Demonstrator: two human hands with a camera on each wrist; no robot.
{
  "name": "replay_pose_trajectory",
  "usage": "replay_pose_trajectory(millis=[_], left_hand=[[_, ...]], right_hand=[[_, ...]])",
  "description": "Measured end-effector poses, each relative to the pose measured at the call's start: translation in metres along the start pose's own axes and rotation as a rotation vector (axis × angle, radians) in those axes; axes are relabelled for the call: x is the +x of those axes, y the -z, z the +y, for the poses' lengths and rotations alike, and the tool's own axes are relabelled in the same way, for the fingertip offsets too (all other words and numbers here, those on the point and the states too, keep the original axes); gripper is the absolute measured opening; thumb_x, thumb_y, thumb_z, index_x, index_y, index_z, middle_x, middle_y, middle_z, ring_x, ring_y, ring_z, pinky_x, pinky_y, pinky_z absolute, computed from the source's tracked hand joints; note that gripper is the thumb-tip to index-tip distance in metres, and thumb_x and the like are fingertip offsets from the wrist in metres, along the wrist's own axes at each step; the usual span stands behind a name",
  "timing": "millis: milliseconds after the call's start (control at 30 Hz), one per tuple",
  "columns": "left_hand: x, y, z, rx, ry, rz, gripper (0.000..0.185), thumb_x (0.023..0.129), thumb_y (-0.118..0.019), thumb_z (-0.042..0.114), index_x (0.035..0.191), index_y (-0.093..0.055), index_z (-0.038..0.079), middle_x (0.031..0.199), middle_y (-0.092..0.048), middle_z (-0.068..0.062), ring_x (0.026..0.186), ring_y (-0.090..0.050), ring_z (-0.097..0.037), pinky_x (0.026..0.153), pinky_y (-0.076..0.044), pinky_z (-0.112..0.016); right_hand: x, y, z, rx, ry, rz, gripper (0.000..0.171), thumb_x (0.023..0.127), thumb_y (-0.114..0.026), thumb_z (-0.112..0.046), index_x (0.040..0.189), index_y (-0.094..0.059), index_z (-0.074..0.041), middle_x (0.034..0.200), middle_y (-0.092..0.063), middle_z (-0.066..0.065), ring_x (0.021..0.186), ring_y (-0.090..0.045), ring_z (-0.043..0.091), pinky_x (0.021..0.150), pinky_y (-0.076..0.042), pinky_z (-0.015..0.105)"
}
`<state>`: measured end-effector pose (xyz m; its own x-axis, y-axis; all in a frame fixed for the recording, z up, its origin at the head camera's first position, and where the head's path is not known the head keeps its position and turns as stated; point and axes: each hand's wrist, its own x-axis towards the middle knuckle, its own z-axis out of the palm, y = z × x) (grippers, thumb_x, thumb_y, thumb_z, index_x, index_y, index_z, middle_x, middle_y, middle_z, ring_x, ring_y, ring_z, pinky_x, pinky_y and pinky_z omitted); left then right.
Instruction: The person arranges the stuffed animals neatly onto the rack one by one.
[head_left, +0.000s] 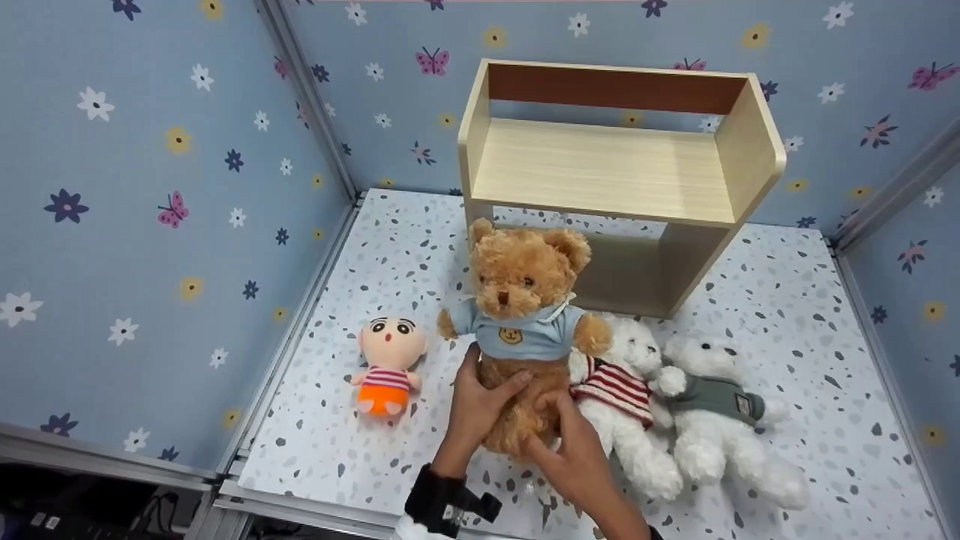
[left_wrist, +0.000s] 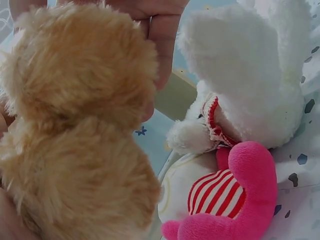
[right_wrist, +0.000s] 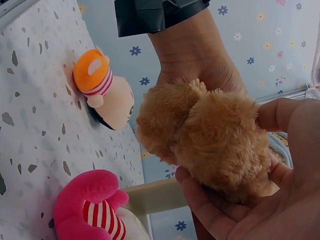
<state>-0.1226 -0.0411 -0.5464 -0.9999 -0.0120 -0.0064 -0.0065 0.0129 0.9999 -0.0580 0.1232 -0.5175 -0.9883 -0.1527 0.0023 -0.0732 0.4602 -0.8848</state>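
- Head view: the left hand (head_left: 478, 405) and right hand (head_left: 574, 450) are clasping the brown teddy bear (head_left: 521, 315) upright at frame centre, below the wooden shelf (head_left: 607, 169), between a small doll (head_left: 386, 364) and two white bears (head_left: 675, 405).
- Left wrist view: brown fur is filling the left half; a pink toy (left_wrist: 235, 200) is lying at lower right.
- Right wrist view: fingers (right_wrist: 210, 215) are curling under the bear's body.

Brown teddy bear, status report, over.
Left hand and right hand both gripping brown teddy bear, upright. Wooden shelf behind. White bear in striped sweater touching its side.
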Motion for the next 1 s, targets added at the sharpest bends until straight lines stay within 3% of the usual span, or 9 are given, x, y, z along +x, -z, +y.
replay_pose_trajectory(millis=[400,733,867,1000], left_hand=[[0.009,-0.002,0.01,0.007,-0.025,0.035,0.082,0.081,-0.087,0.033,0.147,-0.044,0.011,0.14,-0.058,-0.01,0.13,-0.057,-0.023,0.11,-0.044,-0.044],[0.02,-0.007,0.018,-0.038,-0.041,0.038,0.089,0.079,-0.089,0.031,0.15,-0.04,0.011,0.144,-0.054,-0.009,0.132,-0.055,-0.023,0.11,-0.043,-0.042],[0.024,-0.01,0.019,-0.043,-0.04,0.05,0.103,0.079,-0.089,0.033,0.157,-0.029,0.004,0.158,-0.041,-0.017,0.144,-0.044,-0.033,0.117,-0.038,-0.048],[0.029,-0.012,0.022,-0.049,-0.035,0.044,0.107,0.08,-0.088,0.035,0.16,-0.024,0.003,0.164,-0.032,-0.017,0.152,-0.033,-0.034,0.122,-0.032,-0.051]], right_hand=[[0.006,0.007,-0.002,-0.005,0.133,0.078,0.032,0.087,-0.074,-0.006,0.107,-0.055,-0.022,0.098,-0.054,-0.006,0.074,-0.054,0.007,0.065,-0.049,0.026],[0.011,0.02,-0.001,-0.036,0.206,0.151,0.031,0.085,-0.078,-0.009,0.109,-0.062,-0.022,0.106,-0.054,-0.001,0.076,-0.052,0.01,0.066,-0.048,0.028],[0.013,0.026,0.0,-0.001,0.202,0.156,0.032,0.086,-0.076,-0.006,0.11,-0.064,-0.022,0.11,-0.055,0.0,0.078,-0.053,0.012,0.068,-0.05,0.025],[0.014,0.03,0.0,0.048,0.185,0.156,0.032,0.087,-0.075,-0.004,0.111,-0.065,-0.022,0.117,-0.056,0.004,0.084,-0.057,0.015,0.072,-0.055,0.03]])
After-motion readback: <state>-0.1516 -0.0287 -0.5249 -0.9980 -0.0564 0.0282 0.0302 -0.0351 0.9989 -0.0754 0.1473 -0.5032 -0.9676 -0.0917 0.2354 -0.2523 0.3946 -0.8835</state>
